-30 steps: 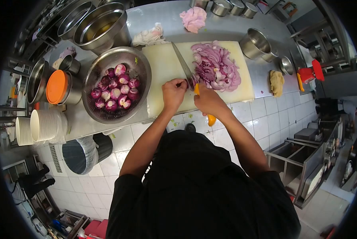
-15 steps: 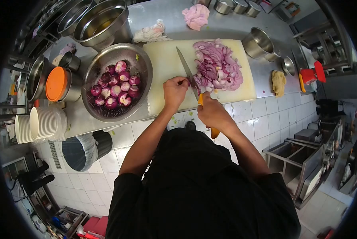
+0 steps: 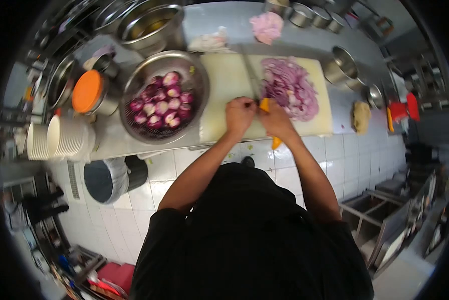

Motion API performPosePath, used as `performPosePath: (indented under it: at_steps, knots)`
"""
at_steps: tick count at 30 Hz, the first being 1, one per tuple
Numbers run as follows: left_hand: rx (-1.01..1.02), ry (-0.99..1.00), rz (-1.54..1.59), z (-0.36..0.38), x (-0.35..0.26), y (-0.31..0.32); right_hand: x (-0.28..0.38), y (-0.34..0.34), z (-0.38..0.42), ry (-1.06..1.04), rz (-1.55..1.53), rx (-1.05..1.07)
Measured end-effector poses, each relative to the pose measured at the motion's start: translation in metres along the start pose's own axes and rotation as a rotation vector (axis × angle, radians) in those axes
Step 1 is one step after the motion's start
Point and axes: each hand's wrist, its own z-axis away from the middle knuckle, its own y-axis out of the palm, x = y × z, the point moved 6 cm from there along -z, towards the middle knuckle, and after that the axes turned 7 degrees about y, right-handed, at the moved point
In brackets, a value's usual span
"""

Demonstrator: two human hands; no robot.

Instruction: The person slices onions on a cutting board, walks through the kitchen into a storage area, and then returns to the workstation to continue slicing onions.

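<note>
My right hand [image 3: 277, 121] is closed on the yellow handle of a knife [image 3: 252, 75], whose blade points away over the white cutting board [image 3: 222, 90]. Close beside the blade's handle end, my left hand [image 3: 240, 116] has its fingers pinched together; what they hold, if anything, is too blurred to tell. A pile of sliced red onion [image 3: 292, 90] covers the board's right part. Left of the board, a metal colander [image 3: 203, 82] holds several peeled whole red onions [image 3: 161, 107].
Metal pots [image 3: 339, 67] and a yellowish cloth [image 3: 361, 117] lie right of the board. Pink [image 3: 267, 27] and white cloths [image 3: 209, 41] lie behind it. An orange-lidded container [image 3: 88, 91] and stacked white bowls [image 3: 64, 137] are at left. A bin [image 3: 102, 181] stands below.
The view has shifted, so the table things appear further right. My hands are closer together, and the knife handle has come nearer to my left fingers.
</note>
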Motion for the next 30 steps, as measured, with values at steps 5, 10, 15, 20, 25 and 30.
performPosePath:
  at_steps: [5, 10, 15, 20, 25, 30]
  knots:
    - [0.072, -0.023, 0.034, 0.006, -0.047, -0.033, 0.009, -0.016, 0.026, -0.055, 0.004, -0.076]
    - [0.062, 0.078, -0.007, 0.009, -0.069, -0.128, 0.017, 0.009, 0.068, 0.069, -0.085, 0.105]
    - [0.151, 0.07, -0.464, -0.001, -0.019, -0.201, -0.022, 0.032, 0.057, -0.025, 0.034, 0.043]
    - [0.384, 0.112, -0.689, -0.002, 0.009, -0.204, -0.054, 0.013, 0.036, -0.018, 0.08, -0.09]
    - [0.418, 0.178, -0.723, -0.012, 0.009, -0.199, -0.042, 0.005, 0.035, -0.011, 0.058, -0.069]
    - [0.384, 0.177, -0.668, -0.019, 0.001, -0.198, -0.047, 0.008, 0.033, -0.032, 0.094, -0.091]
